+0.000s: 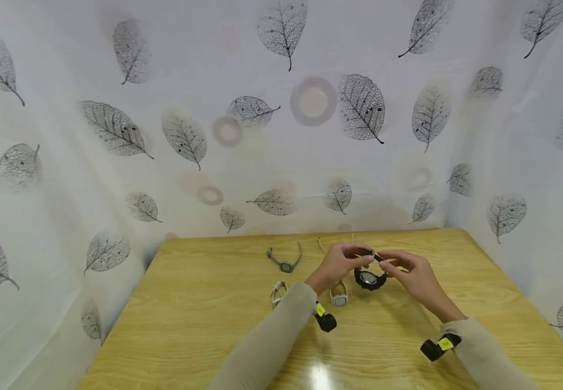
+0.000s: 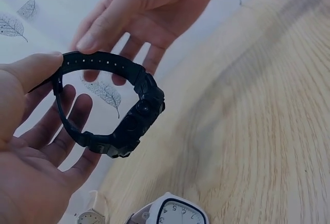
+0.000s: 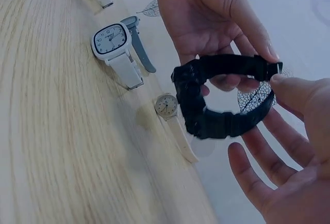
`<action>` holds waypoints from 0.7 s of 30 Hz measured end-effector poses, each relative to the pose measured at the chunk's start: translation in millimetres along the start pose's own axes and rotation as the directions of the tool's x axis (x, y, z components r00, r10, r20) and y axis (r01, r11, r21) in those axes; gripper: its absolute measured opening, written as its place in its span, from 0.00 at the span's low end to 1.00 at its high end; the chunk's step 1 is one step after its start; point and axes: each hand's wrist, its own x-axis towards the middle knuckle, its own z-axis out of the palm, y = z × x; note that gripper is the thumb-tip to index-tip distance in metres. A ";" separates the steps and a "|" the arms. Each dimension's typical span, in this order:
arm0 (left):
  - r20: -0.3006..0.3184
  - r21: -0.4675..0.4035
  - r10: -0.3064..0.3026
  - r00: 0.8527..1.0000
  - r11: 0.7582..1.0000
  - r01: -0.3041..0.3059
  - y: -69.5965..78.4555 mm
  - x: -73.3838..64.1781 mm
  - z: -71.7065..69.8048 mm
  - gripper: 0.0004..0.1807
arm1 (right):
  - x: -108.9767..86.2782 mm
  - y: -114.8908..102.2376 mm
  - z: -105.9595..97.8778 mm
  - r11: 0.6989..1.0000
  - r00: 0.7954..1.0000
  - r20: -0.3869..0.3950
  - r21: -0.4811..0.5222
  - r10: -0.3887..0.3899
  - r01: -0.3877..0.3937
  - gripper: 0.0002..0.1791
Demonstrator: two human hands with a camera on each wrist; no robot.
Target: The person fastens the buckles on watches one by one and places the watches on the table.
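Both hands hold a black wristwatch (image 1: 369,279) above the tabletop, its strap bent round into a loop and its face hanging on the low side. My left hand (image 1: 341,264) pinches the strap where its two ends meet, the thumb on the outer side in the left wrist view. Close by, my right hand (image 1: 414,277) pinches the strap between thumb and fingers near the buckle end (image 3: 273,70). Beneath the left hand lies a white watch (image 1: 339,299) with a squarish dial. A small round-dialled watch (image 3: 166,105) with a pale strap lies farther back.
A grey watch (image 1: 286,266) sits at the back left of the wooden table (image 1: 198,325). Another white watch (image 1: 277,292) is partly hidden by the left sleeve. A leaf-patterned cloth (image 1: 272,157) hangs behind the table and along its sides.
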 end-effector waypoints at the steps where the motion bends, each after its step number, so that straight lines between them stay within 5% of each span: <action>1: 0.001 -0.007 -0.001 1.000 1.000 0.001 1.4 -0.3 -1.0 0.11 | -0.9 -0.6 -0.4 1.000 1.000 0.006 0.014 0.008 -0.008 0.17; 7: 0.022 -0.005 -0.016 1.000 1.000 0.016 3.9 -2.8 -6.8 0.13 | -7.7 2.4 -0.4 0.998 0.997 0.033 0.020 0.064 -0.065 0.19; 21: 0.027 0.035 -0.060 0.998 0.998 0.059 1.3 -7.7 -5.9 0.11 | -7.9 1.6 6.9 0.997 0.998 0.015 -0.057 0.059 -0.058 0.17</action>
